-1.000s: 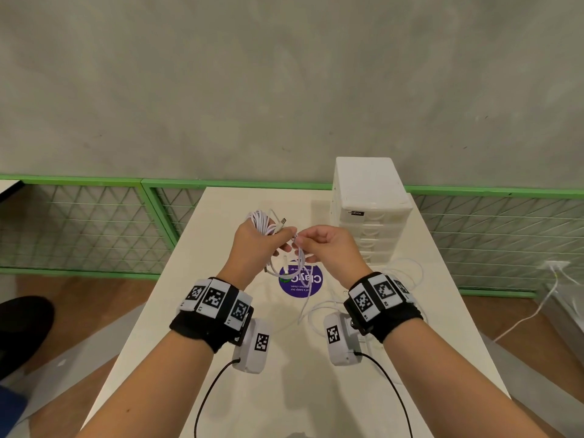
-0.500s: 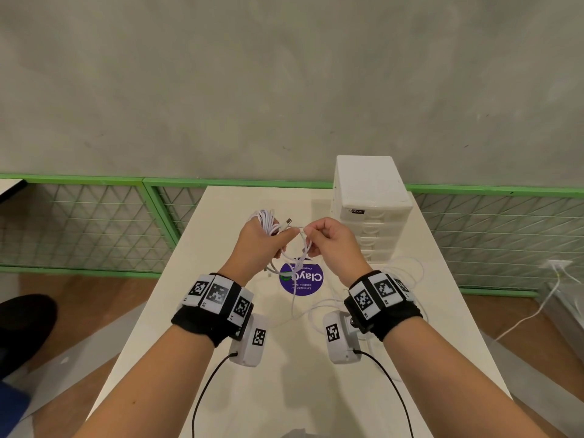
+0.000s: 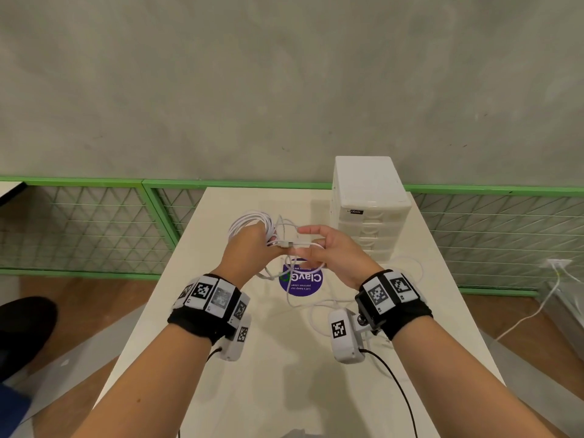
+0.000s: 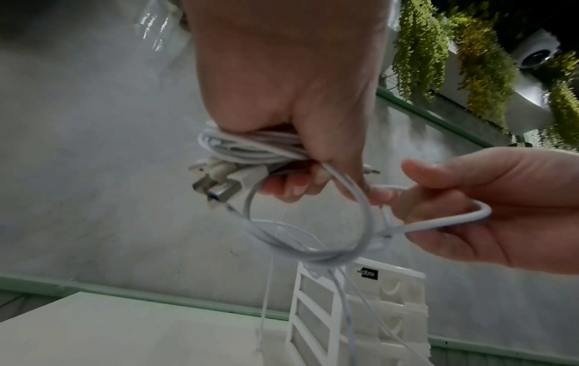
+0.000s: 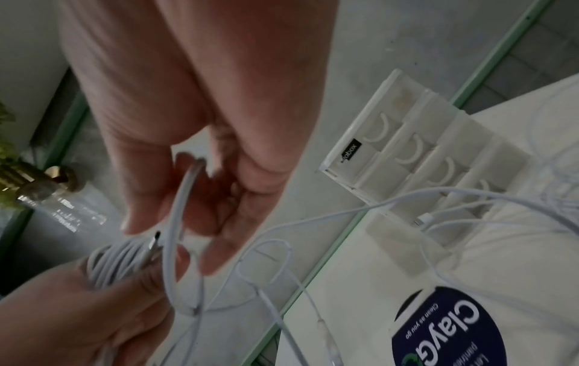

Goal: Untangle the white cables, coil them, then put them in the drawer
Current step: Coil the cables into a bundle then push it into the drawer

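My left hand (image 3: 249, 248) grips a coil of white cable (image 3: 251, 220) above the middle of the table; its fingers curl round the bundle (image 4: 250, 151), and a USB plug (image 4: 219, 185) sticks out beside them. Close to its right, my right hand (image 3: 330, 248) pinches a loop of the same cable (image 4: 454, 220) between thumb and fingers, with the index finger stretched out. More white cable (image 3: 292, 298) hangs from the hands down to the table. The white drawer unit (image 3: 369, 203) stands at the back right with all drawers closed.
Loose white cable (image 3: 317, 317) lies on the cream table (image 3: 284, 374) under my right wrist and beside the drawer unit (image 5: 438, 220). A round purple sticker (image 3: 301, 281) marks the table centre. A green mesh fence (image 3: 94, 229) runs behind the table. Another cable (image 3: 537, 311) trails on the floor at right.
My right hand has drawn a loop of cable out to the right, away from the left hand, and its index finger has straightened. The left hand keeps its hold on the coil.
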### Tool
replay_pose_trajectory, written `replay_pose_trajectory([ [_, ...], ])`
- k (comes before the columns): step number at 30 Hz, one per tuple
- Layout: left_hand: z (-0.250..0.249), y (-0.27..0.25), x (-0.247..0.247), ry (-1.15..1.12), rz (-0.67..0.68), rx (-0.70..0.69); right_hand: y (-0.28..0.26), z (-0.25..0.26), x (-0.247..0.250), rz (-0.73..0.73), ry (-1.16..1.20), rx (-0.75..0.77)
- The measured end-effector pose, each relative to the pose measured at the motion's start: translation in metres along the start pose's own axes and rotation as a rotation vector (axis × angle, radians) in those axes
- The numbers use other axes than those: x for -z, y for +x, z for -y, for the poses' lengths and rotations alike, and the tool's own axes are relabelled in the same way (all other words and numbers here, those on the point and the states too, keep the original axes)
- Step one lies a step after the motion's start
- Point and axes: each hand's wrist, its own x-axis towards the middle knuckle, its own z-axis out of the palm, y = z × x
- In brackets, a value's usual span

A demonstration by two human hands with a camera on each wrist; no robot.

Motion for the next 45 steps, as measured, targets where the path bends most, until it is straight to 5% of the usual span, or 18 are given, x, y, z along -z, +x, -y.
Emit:
replay_pose_trajectory([
  [4,0.009,0.001,0.005,0.018,-0.055,0.056,-0.002,-0.001,0.0,0.023,0.102,0.073],
  [8,0.01,0.0,0.007,-0.019,-0.078,0.085,-0.004,0.001,-0.001,-0.016,-0.157,0.083],
  [15,0.008,0.0,0.002,-0.115,-0.101,0.155,0.003,-0.005,0.002,-0.051,-1.035,0.095],
  [20,0.012,0.001,0.002,-0.177,-0.082,0.174,0.003,-0.015,0.01,-0.064,-0.981,0.12],
  [25,0.017,-0.001,0.014,-0.298,-0.095,0.26,0.011,-0.031,0.033,-0.388,-0.592,0.134],
  [31,0.023,0.003,0.017,-0.44,-0.072,0.33,0.001,-0.037,0.052,-0.663,-0.425,-0.015],
  [37,0.017,0.004,0.012,-0.413,-0.087,0.296,0.006,-0.053,0.061,-0.585,-0.617,-0.293],
  [39,0.012,0.004,0.008,-0.398,-0.098,0.277,0.008,-0.055,0.052,-0.531,-0.623,-0.211],
  [43,0.002,0.001,0.003,-0.356,-0.088,0.228,0.003,-0.034,0.023,-0.528,-0.509,0.335],
  [45,-0.002,0.0,0.001,-0.339,-0.087,0.213,-0.001,-0.02,0.006,-0.396,-0.553,0.508],
])
